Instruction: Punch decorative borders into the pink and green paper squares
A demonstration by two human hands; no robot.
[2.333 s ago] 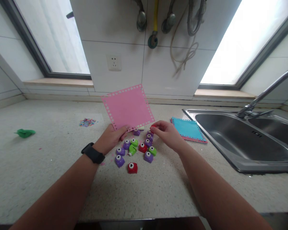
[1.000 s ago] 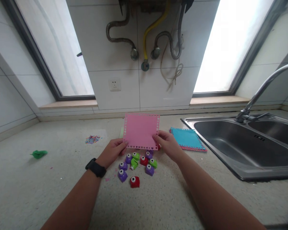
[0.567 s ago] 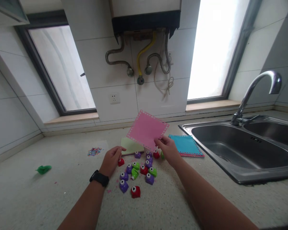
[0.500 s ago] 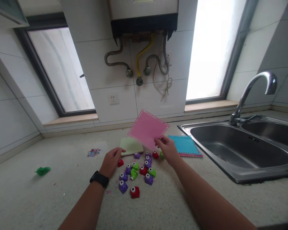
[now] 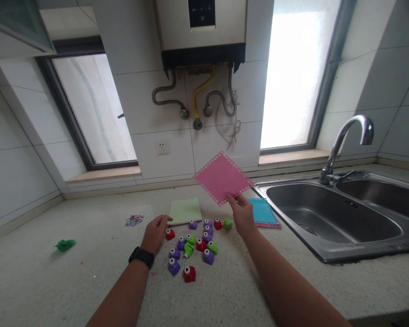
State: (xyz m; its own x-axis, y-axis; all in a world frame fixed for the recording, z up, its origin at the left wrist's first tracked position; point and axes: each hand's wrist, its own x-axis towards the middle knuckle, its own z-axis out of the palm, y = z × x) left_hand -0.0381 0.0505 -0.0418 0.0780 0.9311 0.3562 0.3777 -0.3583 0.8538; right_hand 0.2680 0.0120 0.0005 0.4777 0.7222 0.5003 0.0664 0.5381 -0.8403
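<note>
My right hand [image 5: 241, 213] pinches the lower corner of a pink paper sheet [image 5: 223, 178], holding it up and tilted above the counter. A row of small punched holes runs along the sheet's edges. My left hand [image 5: 156, 234], wearing a black watch on the wrist, rests with its fingertips at the left edge of a pale green paper stack [image 5: 186, 211]. Between the hands sit several small craft punches: red ones [image 5: 189, 274], purple ones [image 5: 174, 266] and green ones [image 5: 228, 223]. Right of my right hand lies a stack topped by a blue sheet [image 5: 264, 212] with punched edges.
Tiny coloured paper bits [image 5: 134, 220] lie in a pile on the left, with a crumpled green piece [image 5: 65, 245] farther left. A steel double sink [image 5: 327, 245] with a tap [image 5: 334, 154] takes up the right side. A water heater [image 5: 204, 32] hangs on the back wall.
My right hand has swung the pink sheet to the right and turned it, away from the pale green stack. My left hand stays near that stack's edge. The camera view has tilted up slightly.
</note>
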